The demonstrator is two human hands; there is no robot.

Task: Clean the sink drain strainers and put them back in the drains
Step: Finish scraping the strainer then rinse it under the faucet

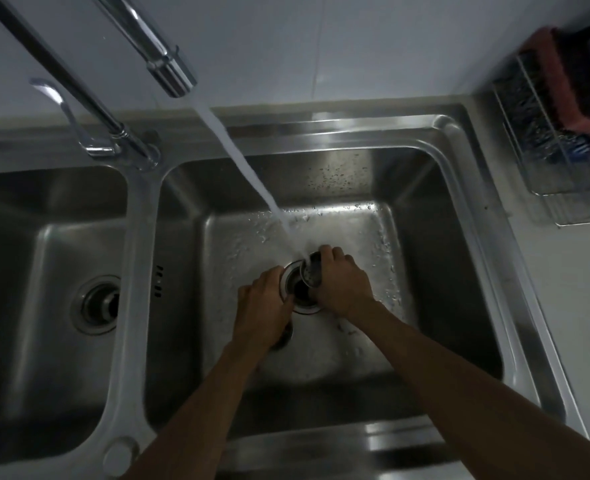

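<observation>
My right hand (342, 282) grips a small metal strainer basket (311, 271) and holds it tilted in the water stream, just above the right basin's drain (304, 308). The drain opening below it is dark. My left hand (262, 308) hovers at the drain's left rim with its fingers curled downward. A dark round piece (284, 336) peeks out beneath its palm, and the hand appears to hold it. The left basin's drain (100, 304) shows a dark centre; whether a strainer sits in it is unclear.
The tap spout (169, 69) hangs over the divider and pours into the right basin (460, 271). The tap lever (68, 112) stands behind the left basin (16, 289). A wire rack (543, 161) with a red-and-black scrubber (574, 81) sits on the counter at right.
</observation>
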